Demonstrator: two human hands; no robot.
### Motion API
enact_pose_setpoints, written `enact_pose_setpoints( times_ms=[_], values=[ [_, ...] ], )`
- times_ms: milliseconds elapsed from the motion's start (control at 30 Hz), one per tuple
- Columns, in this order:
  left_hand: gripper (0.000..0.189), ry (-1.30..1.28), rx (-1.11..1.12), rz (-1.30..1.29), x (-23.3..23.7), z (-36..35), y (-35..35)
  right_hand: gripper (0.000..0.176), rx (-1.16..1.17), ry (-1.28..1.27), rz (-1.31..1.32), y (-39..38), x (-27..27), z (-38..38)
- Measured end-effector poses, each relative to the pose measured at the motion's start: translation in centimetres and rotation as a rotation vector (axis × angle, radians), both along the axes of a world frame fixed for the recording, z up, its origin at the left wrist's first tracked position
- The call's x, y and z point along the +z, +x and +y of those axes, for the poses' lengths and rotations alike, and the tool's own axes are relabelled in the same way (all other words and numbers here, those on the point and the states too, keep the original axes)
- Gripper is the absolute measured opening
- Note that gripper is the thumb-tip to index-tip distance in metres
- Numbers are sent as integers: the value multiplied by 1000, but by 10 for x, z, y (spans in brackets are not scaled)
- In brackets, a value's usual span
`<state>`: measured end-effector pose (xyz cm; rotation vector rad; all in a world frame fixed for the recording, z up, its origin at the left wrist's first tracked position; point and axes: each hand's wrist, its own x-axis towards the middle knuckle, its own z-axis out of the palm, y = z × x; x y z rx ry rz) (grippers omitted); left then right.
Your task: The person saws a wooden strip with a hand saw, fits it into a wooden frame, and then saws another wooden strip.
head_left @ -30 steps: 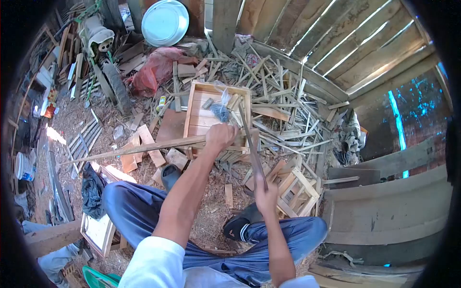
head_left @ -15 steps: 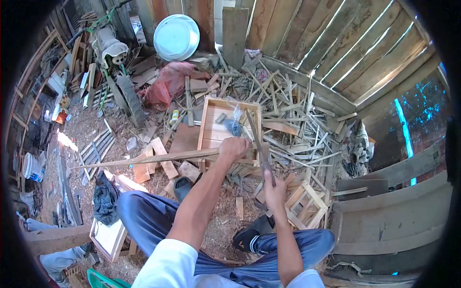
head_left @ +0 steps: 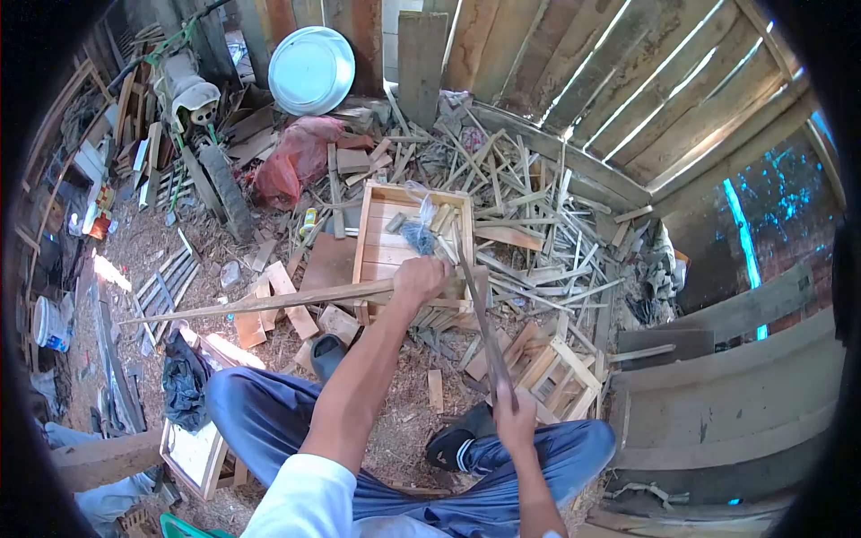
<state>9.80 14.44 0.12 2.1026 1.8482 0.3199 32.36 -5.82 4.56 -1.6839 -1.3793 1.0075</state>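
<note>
A long wooden strip [head_left: 260, 308] runs from the left to the front of a shallow wooden box. My left hand [head_left: 423, 279] is closed around its right end, near the box's front edge. My right hand [head_left: 515, 419] grips the near end of a long, dark, narrow blade that looks like a handsaw [head_left: 482, 327]; its teeth cannot be made out. The blade points away from me and crosses beside my left hand at the strip's end. Inside the wooden box [head_left: 363, 238] lie a blue tangled bundle [head_left: 418, 237] and small wood pieces.
Scrap sticks [head_left: 556, 242] pile up behind and right of the box. A slatted wooden frame [head_left: 574, 381] lies near my right knee. Left are a black bag [head_left: 186, 381], a tray-like frame [head_left: 190, 455] and a bucket [head_left: 52, 325]. A white basin [head_left: 312, 72] leans on the plank wall.
My right hand has drawn the handsaw back toward my body. My left hand still holds the strip in nearly the same place. The whole view has shifted slightly.
</note>
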Motion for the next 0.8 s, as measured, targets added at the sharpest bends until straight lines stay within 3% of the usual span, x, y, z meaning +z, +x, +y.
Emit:
enact_pose_setpoints(
  times_ms=[100, 133, 200, 300, 333, 400, 467, 567, 633, 800],
  values=[
    [39, 60, -57, 72, -14, -3, 0, 50, -30, 32, 110, -6, -6, 6],
    [32, 155, -154, 158, -24, -4, -2, 53, 16, -118, -1, -7, -28, 29],
    [32, 128, -165, 172, -21, -4, -3, 54, 54, 4, -91, -41, -7, 82],
    [31, 123, -153, 175, -28, 11, -5, 55, 34, 42, -97, -34, 7, 71],
    [30, 123, -147, 177, -35, 9, -6, 56, 17, -10, -69, -16, -16, 50],
    [30, 89, -61, 141, -28, 4, -4, 57, -23, 105, 37, -8, -5, 1],
    [29, 43, 26, 99, -28, 1, -1, 55, 9, 49, -24, -13, -4, 17],
    [37, 91, -56, 125, -31, 4, -3, 55, -10, -23, -198, -37, -4, 49],
    [47, 229, -116, 75, -21, 7, -1, 56, -10, -71, -153, -35, -2, 61],
    [51, 136, -4, 36, 1, -2, -7, 49, 19, -123, 67, 3, 15, -2]
  ],
)
